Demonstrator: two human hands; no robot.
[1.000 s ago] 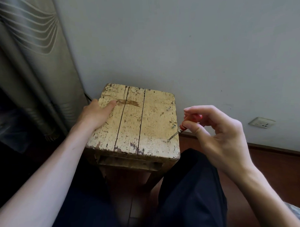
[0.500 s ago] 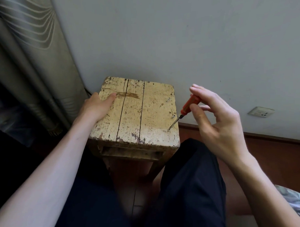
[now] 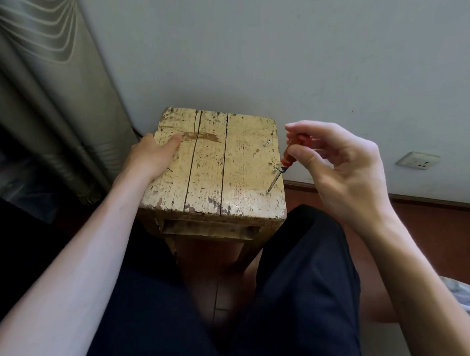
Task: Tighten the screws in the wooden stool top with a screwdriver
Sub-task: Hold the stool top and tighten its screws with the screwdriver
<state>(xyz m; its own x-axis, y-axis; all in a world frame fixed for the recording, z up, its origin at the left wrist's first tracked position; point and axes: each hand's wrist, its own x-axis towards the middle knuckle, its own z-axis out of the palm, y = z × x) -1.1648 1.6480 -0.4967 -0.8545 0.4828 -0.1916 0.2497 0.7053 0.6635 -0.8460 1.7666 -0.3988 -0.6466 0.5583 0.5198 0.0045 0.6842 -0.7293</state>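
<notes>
The screwdriver [image 3: 290, 156] is pinched by its orange handle between the thumb and forefinger of the right hand [image 3: 343, 171], and the other fingers are loosely curled behind it. From those fingertips the tool's long axis runs down and towards the person, leaning left. The thin shaft ends at a screw [image 3: 268, 192] just below and left of the thumb, near the right edge of the stool top [image 3: 210, 176]. The tip appears to be seated on that screw, though the head is too small for its slot to be made out. Two more screws are seen along the same edge, one [image 3: 275, 172] just beside the shaft and one [image 3: 266, 143] beyond it, standing proud.

The right hand is the nearer. The left hand [image 3: 150, 156] is well apart at the opposite edge, with its thumb laid flat on the wood. Its other fingers are hidden over the side, so their curl cannot be told.

The top is made of three cracked planks with flaking cream paint. A twist about the shaft's axis, with pressure along it, is judged to be called for next.
</notes>
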